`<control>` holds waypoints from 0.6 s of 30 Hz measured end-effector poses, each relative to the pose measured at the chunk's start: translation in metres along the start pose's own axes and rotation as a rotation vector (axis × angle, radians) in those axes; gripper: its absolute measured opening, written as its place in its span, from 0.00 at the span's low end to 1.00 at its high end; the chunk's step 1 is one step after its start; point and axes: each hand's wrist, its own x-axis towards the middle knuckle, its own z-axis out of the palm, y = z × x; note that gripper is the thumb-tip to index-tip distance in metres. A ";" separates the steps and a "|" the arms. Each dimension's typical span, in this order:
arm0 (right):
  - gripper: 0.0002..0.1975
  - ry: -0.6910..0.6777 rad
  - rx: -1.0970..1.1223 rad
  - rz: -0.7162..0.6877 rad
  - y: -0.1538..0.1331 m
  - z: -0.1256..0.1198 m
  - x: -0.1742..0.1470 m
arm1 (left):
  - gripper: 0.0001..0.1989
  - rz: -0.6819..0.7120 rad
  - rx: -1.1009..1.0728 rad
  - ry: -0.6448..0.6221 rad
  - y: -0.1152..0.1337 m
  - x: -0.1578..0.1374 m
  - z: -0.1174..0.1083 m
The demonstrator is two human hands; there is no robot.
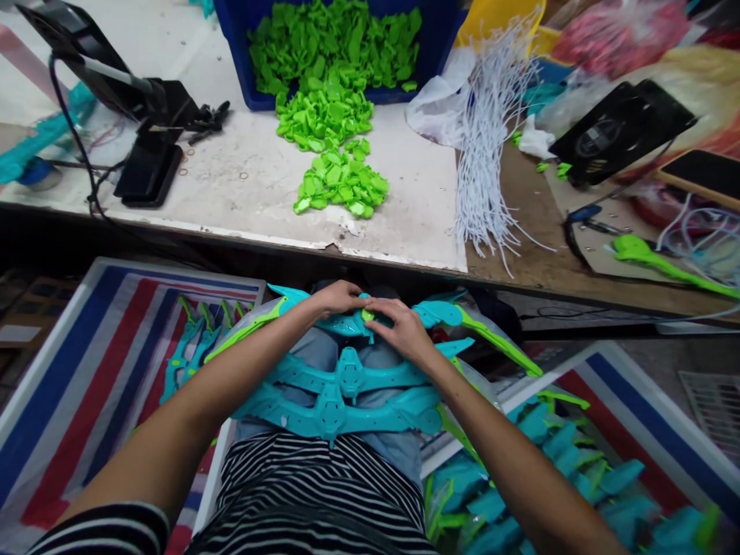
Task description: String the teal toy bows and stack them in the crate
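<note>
Across my lap lie several turquoise plastic bow-shaped parts with lime-green tips; the nearest one (332, 420) and a middle one (350, 374) rest side by side. My left hand (340, 297) is closed over the centre of the farthest bow-shaped part (338, 324), its fingertips partly hidden. From the other side, my right hand (400, 327) reaches in with thumb and forefinger around a small lime-green plastic piece (368, 314) at that part's centre. Whether the green piece is seated there cannot be made out.
On the bench ahead, a heap of green pieces (341, 185) spills from a blue bin (237, 58). White cords (489, 146) hang at the bench edge, near a black fan (624, 131). Striped-lined trays (63, 401) holding turquoise parts (578, 462) flank my legs.
</note>
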 end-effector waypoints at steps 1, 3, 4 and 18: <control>0.15 0.009 0.033 0.058 0.000 0.001 -0.001 | 0.16 0.006 0.019 0.021 0.000 0.000 0.002; 0.21 0.010 0.061 0.162 0.001 0.001 0.000 | 0.14 -0.014 0.027 0.039 0.002 0.001 0.005; 0.24 -0.007 0.045 0.208 0.002 0.000 0.002 | 0.12 -0.035 0.027 0.040 0.004 0.001 0.006; 0.22 0.037 -0.323 0.167 -0.006 -0.001 0.005 | 0.14 0.041 0.338 0.226 0.012 -0.005 0.013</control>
